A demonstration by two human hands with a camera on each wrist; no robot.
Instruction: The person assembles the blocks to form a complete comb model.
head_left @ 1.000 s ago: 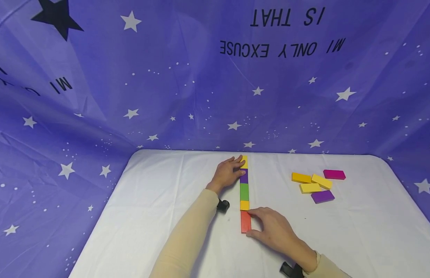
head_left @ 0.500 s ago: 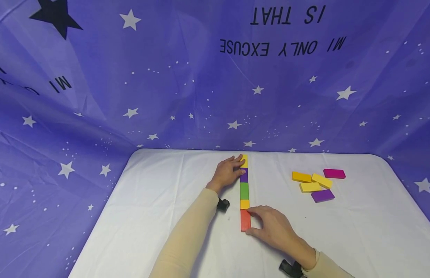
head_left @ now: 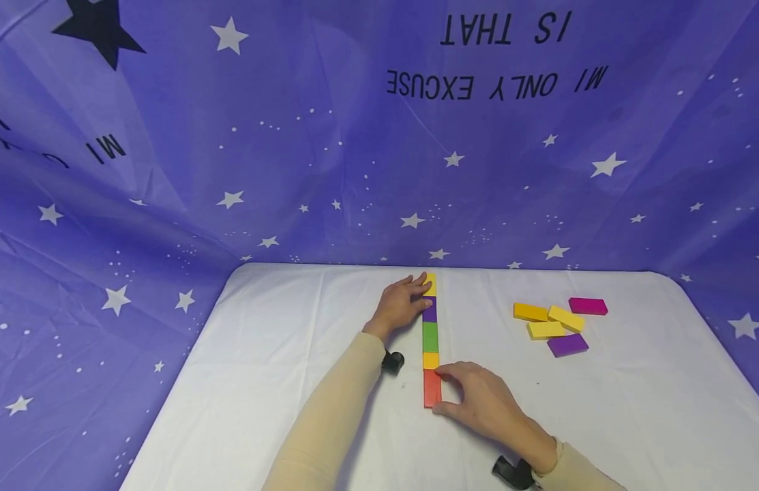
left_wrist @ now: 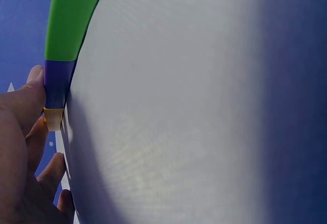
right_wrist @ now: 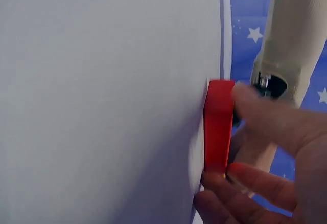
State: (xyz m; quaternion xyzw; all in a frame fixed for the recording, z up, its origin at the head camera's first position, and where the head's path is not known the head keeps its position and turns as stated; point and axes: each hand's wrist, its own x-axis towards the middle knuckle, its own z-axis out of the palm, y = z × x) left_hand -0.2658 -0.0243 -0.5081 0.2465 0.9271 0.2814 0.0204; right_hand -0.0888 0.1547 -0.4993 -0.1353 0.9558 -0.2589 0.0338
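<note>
right hand [head_left: 485, 402] pinches the near red block [head_left: 432, 390]; left hand [head_left: 399, 307], fingers spread, touches the far purple block [head_left: 430, 316]. probably straightening the row [head_left: 430, 338]; next likely calls for gentle release.

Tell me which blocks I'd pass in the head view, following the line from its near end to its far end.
Red block → orange-yellow block → green block → purple block → bright yellow block.

Starry cloth [head_left: 354, 136] flanks the table [head_left: 232, 382] on 3 sides.
</note>
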